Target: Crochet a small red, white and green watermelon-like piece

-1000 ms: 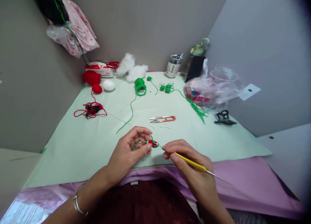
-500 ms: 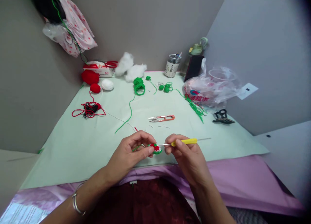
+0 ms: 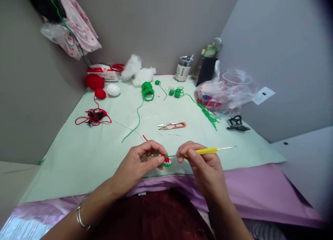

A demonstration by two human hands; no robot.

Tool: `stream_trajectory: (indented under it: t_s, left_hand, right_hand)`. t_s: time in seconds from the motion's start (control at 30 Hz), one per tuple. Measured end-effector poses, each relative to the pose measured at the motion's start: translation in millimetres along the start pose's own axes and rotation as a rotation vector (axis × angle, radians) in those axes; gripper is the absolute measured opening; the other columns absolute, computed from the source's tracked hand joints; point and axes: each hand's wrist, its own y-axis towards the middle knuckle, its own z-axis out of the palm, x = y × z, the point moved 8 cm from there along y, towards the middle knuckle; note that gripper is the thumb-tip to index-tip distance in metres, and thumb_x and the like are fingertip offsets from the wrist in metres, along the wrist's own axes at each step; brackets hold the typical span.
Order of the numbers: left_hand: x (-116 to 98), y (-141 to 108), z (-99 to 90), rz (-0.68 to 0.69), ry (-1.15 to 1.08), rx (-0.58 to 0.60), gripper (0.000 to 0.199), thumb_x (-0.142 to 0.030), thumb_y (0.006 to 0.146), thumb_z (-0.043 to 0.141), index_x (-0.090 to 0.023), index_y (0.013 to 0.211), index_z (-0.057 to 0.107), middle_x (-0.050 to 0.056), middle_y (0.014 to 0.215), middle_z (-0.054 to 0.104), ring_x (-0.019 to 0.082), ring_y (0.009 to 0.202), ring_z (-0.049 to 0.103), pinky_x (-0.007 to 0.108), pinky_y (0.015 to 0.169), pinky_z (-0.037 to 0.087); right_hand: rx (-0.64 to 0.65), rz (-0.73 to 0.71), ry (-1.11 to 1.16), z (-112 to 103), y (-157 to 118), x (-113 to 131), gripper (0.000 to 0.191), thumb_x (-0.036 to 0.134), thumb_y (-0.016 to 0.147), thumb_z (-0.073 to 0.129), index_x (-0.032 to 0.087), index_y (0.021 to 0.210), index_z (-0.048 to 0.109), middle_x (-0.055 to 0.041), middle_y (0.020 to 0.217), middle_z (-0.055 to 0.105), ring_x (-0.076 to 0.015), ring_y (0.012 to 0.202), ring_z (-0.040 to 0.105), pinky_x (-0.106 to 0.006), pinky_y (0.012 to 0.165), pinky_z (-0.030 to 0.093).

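1. So the left hand (image 3: 144,160) has the little red, white and green crochet piece (image 3: 167,161) pinched between thumb and fingers, sticking out at the fingertips.
2. Right hand (image 3: 201,160) grips the yellow-handled hook (image 3: 206,151), tip right at the piece.

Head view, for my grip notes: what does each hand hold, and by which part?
Left hand: the crochet piece, pinched at its left side. Right hand: the hook, by its handle, at the end near the piece.
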Motion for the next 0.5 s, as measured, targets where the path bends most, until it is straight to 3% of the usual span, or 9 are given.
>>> stream_trajectory:
  t_s: [0.5]
  left_hand:
    - [-3.1,-1.6,3.1,-0.018,-0.068,0.028,0.006,-0.029,0.094,0.076,-0.023,0.093,0.078,0.0,0.089,0.069,0.015,0.081,0.064,0.026,0.075,0.059]
  right_hand:
    - [-0.026,0.068,0.138,8.5,2.1,-1.1,0.025,0.043,0.095,0.076,0.022,0.083,0.08,-0.0021,0.077,0.072,-0.0156,0.07,0.066,-0.03,0.073,0.053]
